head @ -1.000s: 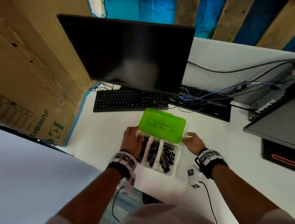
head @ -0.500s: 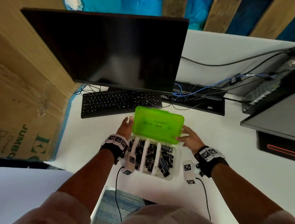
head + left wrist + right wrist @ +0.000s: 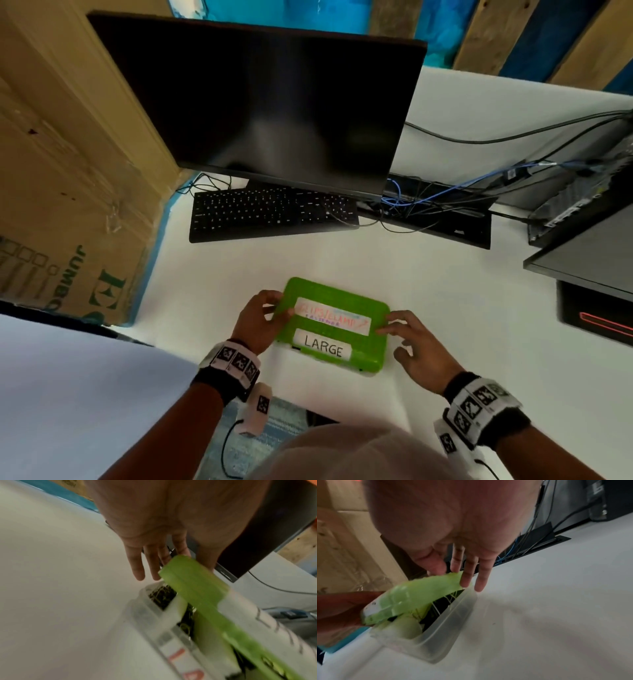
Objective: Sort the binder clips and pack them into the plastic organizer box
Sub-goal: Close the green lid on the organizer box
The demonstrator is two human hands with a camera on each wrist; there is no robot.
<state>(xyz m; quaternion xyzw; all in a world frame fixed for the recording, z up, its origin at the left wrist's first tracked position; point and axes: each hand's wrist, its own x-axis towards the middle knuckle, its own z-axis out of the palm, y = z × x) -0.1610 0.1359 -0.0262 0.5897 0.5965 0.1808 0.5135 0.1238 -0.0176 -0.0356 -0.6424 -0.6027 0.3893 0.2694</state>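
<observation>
The green lid (image 3: 329, 291) lies nearly flat over the organizer box, showing a coloured label and a white "LARGE" label (image 3: 323, 346). My left hand (image 3: 260, 318) pinches its left edge, thumb on top. Fingertips of my right hand (image 3: 411, 342) touch the right edge, fingers spread. In the left wrist view the lid (image 3: 197, 582) is still tilted above the clear box (image 3: 137, 615), with black binder clips (image 3: 162, 595) showing under it. In the right wrist view the straight fingers (image 3: 465, 580) rest on the lid (image 3: 419, 592), above the clips (image 3: 443, 604) and box wall (image 3: 447, 628).
A black keyboard (image 3: 270, 216) and a dark monitor (image 3: 267, 102) stand behind the box. A large cardboard carton (image 3: 61, 205) rises at the left. Tangled cables (image 3: 428, 202) and a second screen (image 3: 582, 267) sit at the right. The white table's front edge is near my body.
The lid, upright a second ago, has swung down over the compartments of clips. Both hands followed it toward me, and its labelled top now faces up.
</observation>
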